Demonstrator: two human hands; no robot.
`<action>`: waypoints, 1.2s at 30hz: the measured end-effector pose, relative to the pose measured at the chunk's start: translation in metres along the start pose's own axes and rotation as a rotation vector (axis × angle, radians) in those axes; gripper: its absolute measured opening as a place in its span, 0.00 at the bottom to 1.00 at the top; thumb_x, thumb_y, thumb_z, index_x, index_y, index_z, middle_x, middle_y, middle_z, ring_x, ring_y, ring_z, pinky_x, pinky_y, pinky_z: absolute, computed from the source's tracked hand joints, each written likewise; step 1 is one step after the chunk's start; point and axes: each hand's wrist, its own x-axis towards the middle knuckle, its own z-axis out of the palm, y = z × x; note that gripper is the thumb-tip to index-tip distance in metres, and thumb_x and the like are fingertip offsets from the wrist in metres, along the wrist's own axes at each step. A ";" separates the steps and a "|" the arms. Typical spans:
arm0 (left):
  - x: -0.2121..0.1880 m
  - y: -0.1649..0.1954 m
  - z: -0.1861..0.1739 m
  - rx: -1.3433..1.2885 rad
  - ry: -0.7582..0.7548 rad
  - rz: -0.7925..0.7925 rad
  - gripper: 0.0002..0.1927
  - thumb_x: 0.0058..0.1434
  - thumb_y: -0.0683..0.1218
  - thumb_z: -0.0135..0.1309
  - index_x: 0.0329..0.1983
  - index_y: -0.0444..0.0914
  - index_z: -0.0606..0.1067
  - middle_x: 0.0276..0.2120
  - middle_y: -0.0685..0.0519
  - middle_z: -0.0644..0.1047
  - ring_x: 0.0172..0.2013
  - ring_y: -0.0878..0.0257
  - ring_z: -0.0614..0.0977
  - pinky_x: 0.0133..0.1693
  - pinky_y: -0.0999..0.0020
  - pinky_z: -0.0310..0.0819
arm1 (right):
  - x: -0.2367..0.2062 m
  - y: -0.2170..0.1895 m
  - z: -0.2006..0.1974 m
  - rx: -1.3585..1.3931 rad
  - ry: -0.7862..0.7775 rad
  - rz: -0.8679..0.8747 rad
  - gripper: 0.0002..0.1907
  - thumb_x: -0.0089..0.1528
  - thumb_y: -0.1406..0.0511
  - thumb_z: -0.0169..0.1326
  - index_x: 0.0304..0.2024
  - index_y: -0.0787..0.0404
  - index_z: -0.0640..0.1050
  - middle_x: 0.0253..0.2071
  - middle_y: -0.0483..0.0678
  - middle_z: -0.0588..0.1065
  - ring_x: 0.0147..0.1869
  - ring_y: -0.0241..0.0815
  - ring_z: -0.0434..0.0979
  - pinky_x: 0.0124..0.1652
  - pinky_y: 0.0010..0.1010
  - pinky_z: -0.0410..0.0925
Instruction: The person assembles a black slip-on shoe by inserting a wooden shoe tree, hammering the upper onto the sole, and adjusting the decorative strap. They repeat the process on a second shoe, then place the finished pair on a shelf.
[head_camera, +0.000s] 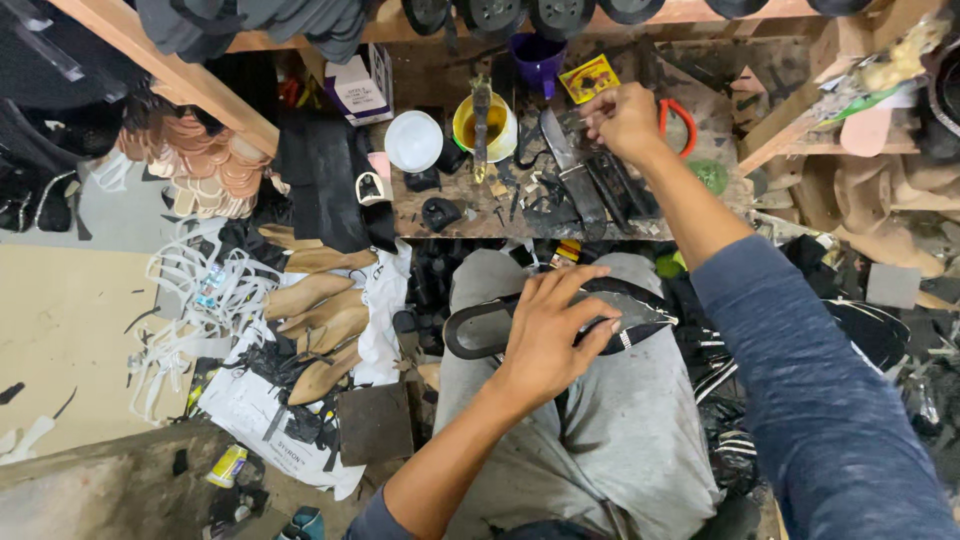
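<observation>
Seated view, grey-trousered lap (600, 440) fills the lower middle; low wooden workbench (440, 215) just beyond the knees, wooden shelf rail (170, 75) running diagonally upper left. Floor left: tan board (70, 330) with a tangle of white straps (190, 300) on it, then a white printed sheet (260, 410) carrying a row of tan shoe lasts (315, 330), pointed toes up-left. Stack of pinkish cut-out soles (205, 165) under the shelf rail. Black slipper sole (480, 325) lies across the lap, toe loop end to the left. Left hand (545, 335) is flat on top of it, fingers spread and curled over the far edge, pinning it to the thigh; mostly open palm, not a fist. Right arm in blue sleeve (810, 400) reaches out to the bench; right hand (622, 120) fingertips pinched together at the left tip, near a yellow packet (588, 78). Cannot tell if anything is actually in the pinch, too small. On the bench: yellow glue pot (485, 128) with a brush standing in it, white lid (413, 141) just beside, purple cup (538, 58) behind, dark blades (575, 175) below the right hand.
</observation>
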 end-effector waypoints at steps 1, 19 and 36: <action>0.001 -0.002 0.000 -0.006 -0.001 -0.019 0.07 0.59 0.46 0.63 0.39 0.41 0.79 0.59 0.51 0.75 0.60 0.50 0.74 0.59 0.54 0.65 | 0.002 0.003 -0.001 -0.035 0.012 -0.039 0.10 0.57 0.79 0.56 0.39 0.69 0.82 0.31 0.47 0.80 0.33 0.33 0.80 0.32 0.24 0.73; -0.006 -0.021 -0.007 -0.054 0.040 -0.075 0.18 0.58 0.46 0.64 0.51 0.38 0.75 0.58 0.47 0.76 0.62 0.47 0.75 0.62 0.52 0.64 | -0.226 -0.119 -0.025 -0.312 -0.182 -0.107 0.10 0.54 0.72 0.63 0.37 0.67 0.75 0.29 0.49 0.76 0.32 0.37 0.78 0.35 0.27 0.71; -0.003 -0.016 -0.007 -0.014 0.049 -0.031 0.08 0.60 0.45 0.64 0.39 0.37 0.78 0.58 0.47 0.77 0.62 0.48 0.75 0.62 0.52 0.65 | -0.020 0.021 0.084 -0.627 -0.115 -0.427 0.05 0.54 0.66 0.63 0.33 0.56 0.84 0.36 0.53 0.78 0.44 0.57 0.79 0.43 0.47 0.71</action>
